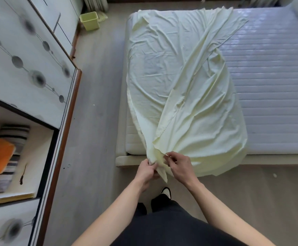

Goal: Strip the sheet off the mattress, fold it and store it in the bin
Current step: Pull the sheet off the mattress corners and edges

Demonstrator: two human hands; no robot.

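Pale yellow cotton sheet point(185, 96) lies rumpled across the left half of the white quilted mattress point(272, 82), right half already bare. Left hand point(147, 170) grips a bunched corner at the foot edge; right hand point(177, 166) pinches the fabric just beside it, fingers curled. Small light-green plastic bin point(89, 20) stands well apart on the floor. Risks: matching the wrong corners twists the fold; hanging slack may drag on the floor.

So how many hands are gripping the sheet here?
2: the left hand and right hand both pinch the sheet at the mattress foot.
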